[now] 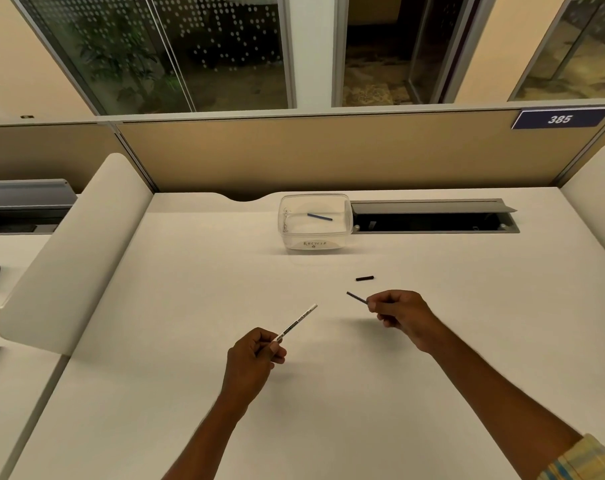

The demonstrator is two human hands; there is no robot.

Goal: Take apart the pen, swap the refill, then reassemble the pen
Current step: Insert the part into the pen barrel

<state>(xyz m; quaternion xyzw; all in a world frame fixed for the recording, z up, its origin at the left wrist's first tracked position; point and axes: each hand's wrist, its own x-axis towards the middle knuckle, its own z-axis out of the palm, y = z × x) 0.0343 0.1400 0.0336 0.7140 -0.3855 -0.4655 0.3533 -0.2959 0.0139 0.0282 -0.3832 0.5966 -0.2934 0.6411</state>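
Observation:
My left hand grips the lower end of a white pen barrel with dark printing; the barrel points up and to the right. My right hand pinches a thin dark refill whose free end sticks out to the upper left. The two parts are apart, with a gap of bare desk between them. A small black cap piece lies on the white desk just beyond my right hand. Farther back, a clear plastic tub labelled "recycle" holds another bluish refill.
A grey open cable tray sits in the desk to the right of the tub. White curved dividers flank the desk on both sides. A tan partition with a "385" sign closes the back.

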